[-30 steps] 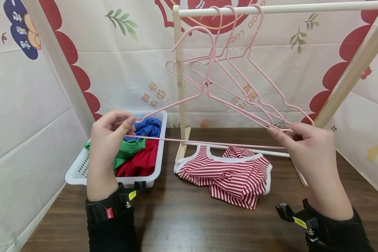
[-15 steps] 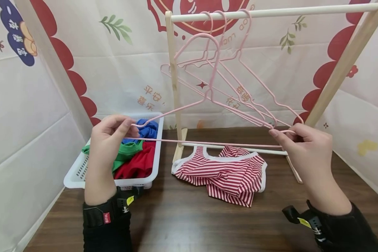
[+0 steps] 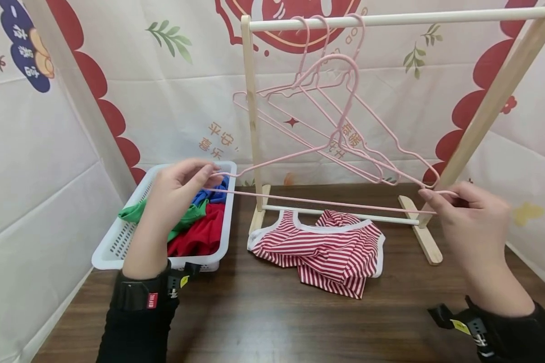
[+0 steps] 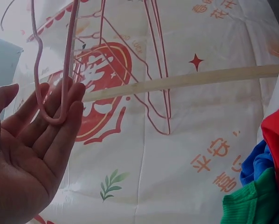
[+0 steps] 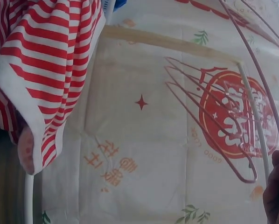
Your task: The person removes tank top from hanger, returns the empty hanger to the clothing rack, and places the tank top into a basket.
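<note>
In the head view a pink clothes hanger (image 3: 279,160) spans the space between my hands, hook upward. My right hand (image 3: 474,222) pinches its right corner between thumb and fingers. At the opposite end is my left hand (image 3: 177,194); in the left wrist view, its fingers (image 4: 55,144) are fairly straight under the hanger's rounded corner (image 4: 53,120), with the thumb apart. Below the hanger, a red-and-white striped sleeveless top (image 3: 327,249) lies crumpled on the table. It fills the left of the right wrist view, where only part of the right hand shows at the edge.
Behind stands a wooden rack with a white rail (image 3: 413,19), from which several pink hangers (image 3: 390,133) hang. A white plastic basket (image 3: 104,257) of green, red and blue clothes is at the left. Printed cloth (image 3: 177,116) encloses the brown table (image 3: 254,322).
Both hands and the hanger have moved to the right, the right hand farther. The hanger's hook now overlaps the hanging ones. The striped top stays put on the table.
</note>
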`<state>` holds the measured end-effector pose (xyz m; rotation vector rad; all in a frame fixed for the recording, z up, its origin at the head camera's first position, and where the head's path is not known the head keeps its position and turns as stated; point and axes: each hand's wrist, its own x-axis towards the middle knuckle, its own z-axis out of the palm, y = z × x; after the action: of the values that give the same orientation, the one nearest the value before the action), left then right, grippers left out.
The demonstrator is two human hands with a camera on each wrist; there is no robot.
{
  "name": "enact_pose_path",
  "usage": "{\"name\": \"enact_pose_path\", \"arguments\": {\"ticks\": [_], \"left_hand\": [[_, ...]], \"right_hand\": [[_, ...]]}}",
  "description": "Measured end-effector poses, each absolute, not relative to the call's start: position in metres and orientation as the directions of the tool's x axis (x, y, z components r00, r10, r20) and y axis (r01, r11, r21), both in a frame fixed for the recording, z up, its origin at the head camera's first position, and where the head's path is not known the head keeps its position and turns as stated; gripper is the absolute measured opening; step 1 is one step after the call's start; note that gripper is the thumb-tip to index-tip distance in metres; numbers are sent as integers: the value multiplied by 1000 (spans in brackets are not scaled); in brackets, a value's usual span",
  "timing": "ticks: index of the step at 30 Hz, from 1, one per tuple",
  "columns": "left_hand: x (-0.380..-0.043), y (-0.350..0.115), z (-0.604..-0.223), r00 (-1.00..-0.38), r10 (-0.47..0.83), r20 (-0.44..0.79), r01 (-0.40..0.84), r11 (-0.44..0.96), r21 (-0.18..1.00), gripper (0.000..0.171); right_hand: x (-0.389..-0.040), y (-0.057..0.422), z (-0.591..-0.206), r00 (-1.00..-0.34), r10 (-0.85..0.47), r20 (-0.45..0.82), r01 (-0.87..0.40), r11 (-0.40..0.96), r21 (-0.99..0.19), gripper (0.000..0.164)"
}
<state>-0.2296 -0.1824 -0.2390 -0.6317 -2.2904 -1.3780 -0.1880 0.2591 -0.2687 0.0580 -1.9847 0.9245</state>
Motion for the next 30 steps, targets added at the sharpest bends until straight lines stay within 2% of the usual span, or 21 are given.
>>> {"name": "enact_pose_path", "arguments": {"ticks": [4, 11, 17, 20, 27, 30], "left_hand": [[-231, -182, -237, -840, 171, 515, 531, 452, 717, 31], [-234, -177, -241, -874, 115, 473, 458, 523, 719, 33], [-237, -163, -250, -903, 146, 404, 407, 593, 695, 34], [-238, -155, -253, -903, 170, 394, 408, 625, 666, 31], [-240, -133, -261, -907, 226, 354, 408, 678, 612, 29], [-240, -126, -263, -902, 236, 360, 418, 684, 598, 28]], "right_hand": [[-186, 268, -270, -559, 357, 748, -371, 700, -611, 18], [-179, 288, -273, -486, 471, 736, -359, 660, -660, 15], [-174, 302, -275, -530, 592, 607, -262, 567, -781, 24], [-172, 309, -276, -557, 637, 533, -210, 513, -832, 23], [-170, 323, -280, -547, 676, 493, -140, 507, -851, 19], [-171, 331, -283, -559, 706, 434, -97, 464, -880, 17]]}}
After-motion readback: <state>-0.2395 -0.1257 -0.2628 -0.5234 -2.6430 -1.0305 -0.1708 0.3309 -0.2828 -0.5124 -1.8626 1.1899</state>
